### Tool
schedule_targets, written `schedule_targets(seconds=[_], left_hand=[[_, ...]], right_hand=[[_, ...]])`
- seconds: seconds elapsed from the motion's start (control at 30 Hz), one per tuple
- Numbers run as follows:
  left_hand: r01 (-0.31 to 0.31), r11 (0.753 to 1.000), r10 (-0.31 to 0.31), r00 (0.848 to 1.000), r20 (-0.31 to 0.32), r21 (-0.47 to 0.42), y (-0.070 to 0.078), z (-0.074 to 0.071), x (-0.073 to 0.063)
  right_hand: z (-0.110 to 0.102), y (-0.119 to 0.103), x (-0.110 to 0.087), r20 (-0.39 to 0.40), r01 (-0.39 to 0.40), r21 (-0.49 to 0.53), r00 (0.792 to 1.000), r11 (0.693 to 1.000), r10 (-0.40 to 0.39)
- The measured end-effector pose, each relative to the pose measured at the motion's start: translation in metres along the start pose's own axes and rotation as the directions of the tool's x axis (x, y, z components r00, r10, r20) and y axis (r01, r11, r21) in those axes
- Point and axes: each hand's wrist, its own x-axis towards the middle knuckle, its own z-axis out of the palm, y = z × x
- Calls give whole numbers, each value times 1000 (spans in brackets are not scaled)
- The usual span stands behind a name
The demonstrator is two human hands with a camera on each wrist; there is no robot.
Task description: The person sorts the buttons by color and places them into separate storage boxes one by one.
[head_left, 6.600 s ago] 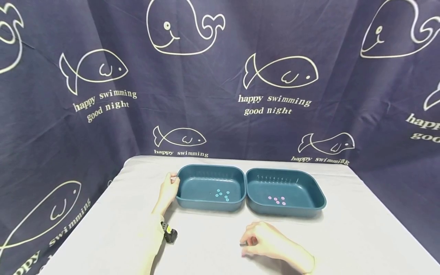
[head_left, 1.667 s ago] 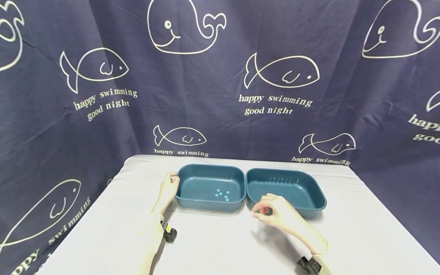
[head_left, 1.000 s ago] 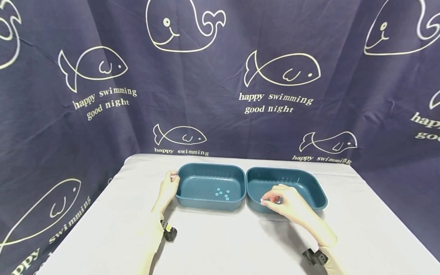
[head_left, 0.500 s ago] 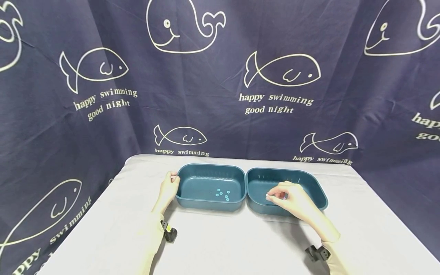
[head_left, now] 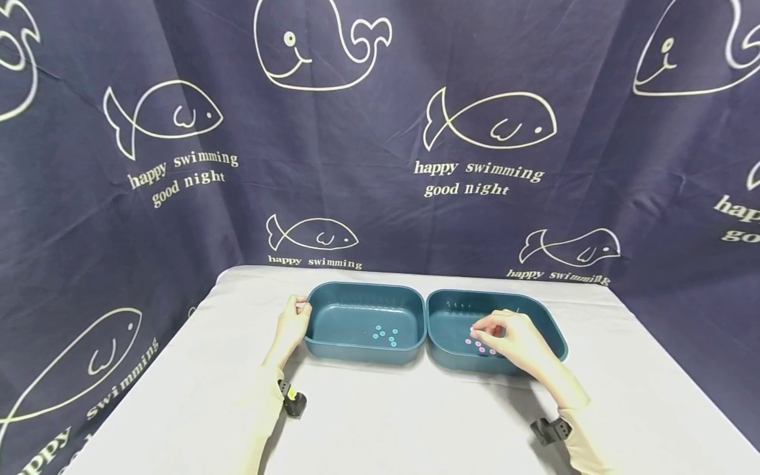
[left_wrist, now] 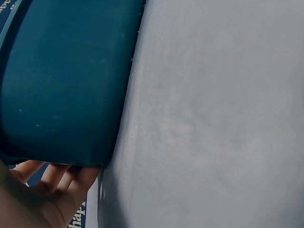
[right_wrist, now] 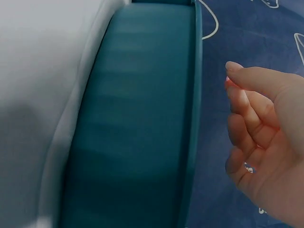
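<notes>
Two teal trays stand side by side. My left hand is at the outer left end of the left tray, its fingers lying against the end wall with some tips hidden behind it. Several small blue discs lie in that tray. Over the right tray, my right hand pinches a small pink piece between thumb and index finger. Several pink discs with pale centres lie on the tray floor below it, partly covered by the hand.
A white cloth covers the table. Behind it hangs a dark blue curtain with white whale and fish drawings. Black camera mounts sit on both wrists.
My right hand has moved from above the table in front, up and over the right tray, with the pink piece between its fingertips. My left hand has stayed at the left tray.
</notes>
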Motion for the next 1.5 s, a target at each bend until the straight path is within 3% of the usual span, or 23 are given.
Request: schedule_targets(seconds=[0.57,1.5], left_hand=[[2,1000,-2,1000,1,3,0,0,1],[2,1000,-2,1000,14,-9,1,-2,-1]], right_hand=[[0,24,-4,44,-123,-55,991,991,125],[-4,45,-15,99,-229,-92,966,969,237]])
